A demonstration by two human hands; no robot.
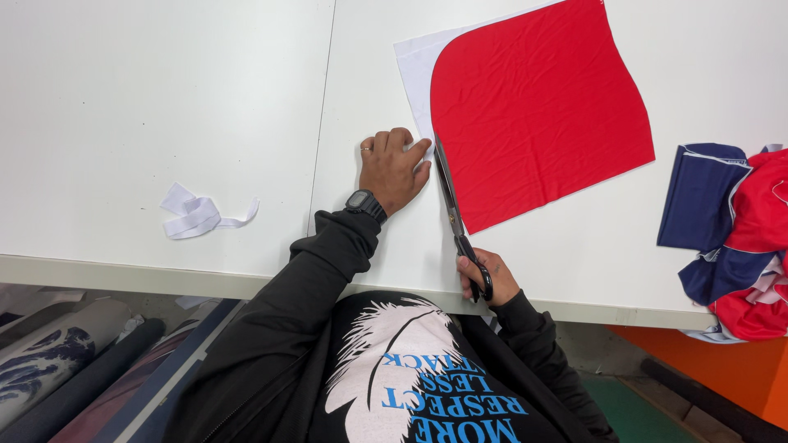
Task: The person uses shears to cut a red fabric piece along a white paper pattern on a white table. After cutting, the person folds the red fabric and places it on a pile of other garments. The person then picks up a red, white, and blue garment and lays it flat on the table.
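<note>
- Red fabric (538, 107), smooth and thin with one rounded corner, lay flat on the white table (164, 98) in the head view, over a white layer (414, 70).
- I judged the cut partly done: black scissors (451, 205) sat along its left edge, and a curled white offcut (197, 215) lay well apart.
- My right hand (484, 279) clenched the scissor handles; my left hand (394, 168) pinched the white edge.
- Red and navy cloth pieces (730, 238) were heaped at right.

red cloth (538, 107) matt, scissors (451, 201) metal, table (164, 98) smooth
</note>
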